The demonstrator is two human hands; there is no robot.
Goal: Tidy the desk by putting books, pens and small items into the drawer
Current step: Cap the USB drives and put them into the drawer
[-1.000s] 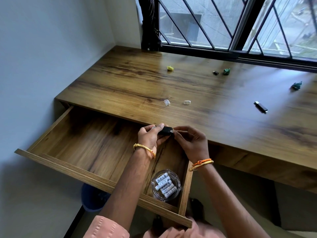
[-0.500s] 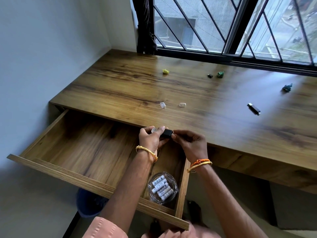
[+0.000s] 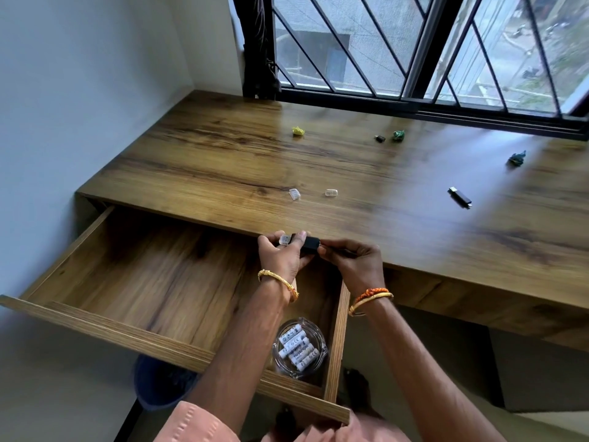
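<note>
Both hands meet over the back right part of the open wooden drawer (image 3: 105,317), at the desk's front edge. My left hand (image 3: 282,258) grips a small black USB stick (image 3: 308,244) with a clear cap (image 3: 284,239) at its left end. My right hand (image 3: 355,263) pinches the stick's right end. A glass bowl of white batteries (image 3: 299,347) sits in the drawer's front right corner. On the desk (image 3: 223,167) lie two clear caps (image 3: 294,194) (image 3: 331,193), a black USB stick (image 3: 460,196) and a small black piece (image 3: 379,138).
Crumpled paper bits lie on the desk: a yellow one (image 3: 298,131), a green one (image 3: 398,135) and a dark green one (image 3: 517,158). A barred window (image 3: 414,49) runs behind the desk. A blue bin (image 3: 159,387) stands on the floor under the drawer. The wall is at left.
The clear cap now shows at the stick's left end between my left fingers. Both hands stay together at the desk edge; the camera has shifted slightly.
</note>
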